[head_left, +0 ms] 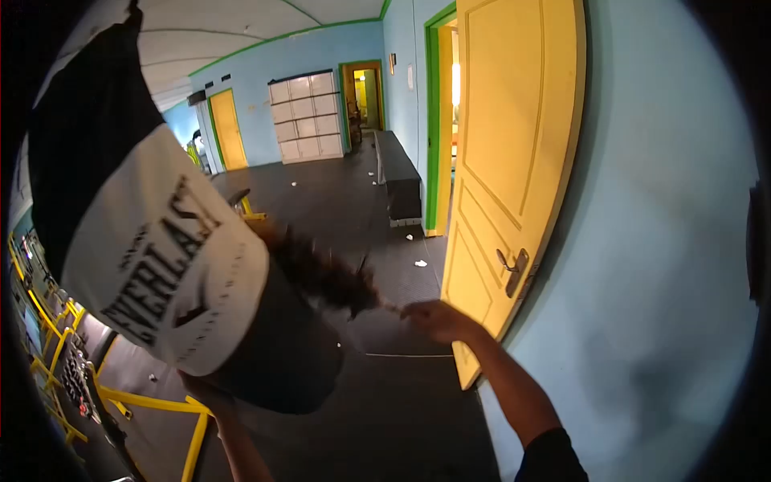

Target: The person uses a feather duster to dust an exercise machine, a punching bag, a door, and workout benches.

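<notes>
My right hand [442, 321] gripped the feather duster [329, 275], its blurred plumes beside the tilted Everlast punching bag [181, 265]. My left hand [207, 391] was partly hidden behind it, grip unclear. I judged this dusting; the next stroke called for a steady bag.

Room light moderate, dimmest over the dark floor [393, 418]. Strongest glare at 1 o'clock, a white strip in the opening beside the yellow door [514, 136]; smaller glow through the far doorway [369, 100] at 12. Soft, smudgy shadow on my blue wall [683, 241] at 4. Duster [325, 275] near centre smeared by motion; my right hand [442, 321] slightly soft. Lettering on the punching bag [181, 265], 9 o'clock, legible. Wide lens bows the door's edge; corners black.
</notes>
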Demonstrator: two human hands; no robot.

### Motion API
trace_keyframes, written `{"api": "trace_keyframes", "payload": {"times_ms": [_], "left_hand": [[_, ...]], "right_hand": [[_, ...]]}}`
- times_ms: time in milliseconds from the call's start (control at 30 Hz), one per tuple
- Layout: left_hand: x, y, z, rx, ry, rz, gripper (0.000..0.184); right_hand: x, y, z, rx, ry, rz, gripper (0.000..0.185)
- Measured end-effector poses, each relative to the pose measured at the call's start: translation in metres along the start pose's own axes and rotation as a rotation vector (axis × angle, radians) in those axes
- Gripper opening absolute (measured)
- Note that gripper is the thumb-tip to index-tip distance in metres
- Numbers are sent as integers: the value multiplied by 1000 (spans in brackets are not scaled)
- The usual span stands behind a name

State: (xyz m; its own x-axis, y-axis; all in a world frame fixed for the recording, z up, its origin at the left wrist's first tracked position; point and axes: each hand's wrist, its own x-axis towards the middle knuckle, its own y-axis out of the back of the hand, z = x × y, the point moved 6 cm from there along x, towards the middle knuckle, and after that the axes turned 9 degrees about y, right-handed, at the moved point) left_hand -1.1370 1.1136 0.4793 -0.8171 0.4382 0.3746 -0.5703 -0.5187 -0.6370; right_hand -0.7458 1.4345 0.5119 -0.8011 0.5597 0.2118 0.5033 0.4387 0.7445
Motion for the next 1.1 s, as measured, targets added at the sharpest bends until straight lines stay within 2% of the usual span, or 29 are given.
{"api": "trace_keyframes", "payload": {"times_ms": [33, 67, 100, 133, 167, 200, 267, 300, 367, 400, 467, 500, 633, 700, 767, 833, 900, 967, 1033, 1100], "left_hand": [[-35, -31, 13, 223, -162, 161, 59], [-68, -66, 22, 446, -326, 313, 61], [-90, -86, 17, 443, -311, 311, 61], [-116, -113, 17, 727, -499, 247, 62], [-138, -139, 10, 1012, -686, 170, 63], [-149, -153, -3, 1015, -666, 164, 63], [-173, -191, -25, 1228, -809, 73, 67], [-181, -203, -37, 1231, -786, 74, 67], [-195, -235, -78, 1085, -649, -306, 70], [-199, -247, -100, 988, -566, -367, 71], [-202, -269, -147, 885, -474, -419, 72], [-200, -277, -173, 819, -358, -466, 73], [-176, -313, -258, 729, -74, -581, 76], [-157, -329, -298, 727, -19, -590, 77], [-127, -350, -337, 715, 35, -590, 77], [-88, -371, -373, 675, 34, -559, 78], [-42, -388, -403, 618, 55, -492, 78], [1, -393, -425, 575, 104, -419, 78], [49, -390, -432, 555, 58, -318, 78], [95, -369, -435, 568, 37, -248, 76]], "right_hand": [[-11, -19, 16, -95, 82, -5, 35], [-25, -28, 32, -114, -40, -50, 36], [-41, -34, 49, -133, -161, -91, 36], [-60, -39, 64, -136, -177, -93, 36], [-80, -41, 78, -66, -198, 15, 36], [-98, -40, 92, 3, -218, 122, 37], [-135, -36, 125, -47, -322, 91, 38], [-154, -31, 144, -97, -406, 74, 40], [-182, -12, 173, -234, -514, -3, 41], [-192, 6, 187, -300, -520, 26, 41], [-199, 46, 196, -434, -493, 123, 44], [-200, 60, 201, -499, -463, 188, 47], [-196, 69, 242, -565, -585, 351, 51], [-202, 39, 289, -535, -745, 220, 50], [-197, 16, 324, -465, -789, 64, 47], [-176, 7, 338, -452, -787, 152, 45], [-140, 9, 339, -516, -574, 480, 42], [-117, -6, 371, -577, -564, 638, 36], [-91, -23, 400, -435, -822, 476, 29], [-60, -24, 417, -412, -777, 447, 23]]}}
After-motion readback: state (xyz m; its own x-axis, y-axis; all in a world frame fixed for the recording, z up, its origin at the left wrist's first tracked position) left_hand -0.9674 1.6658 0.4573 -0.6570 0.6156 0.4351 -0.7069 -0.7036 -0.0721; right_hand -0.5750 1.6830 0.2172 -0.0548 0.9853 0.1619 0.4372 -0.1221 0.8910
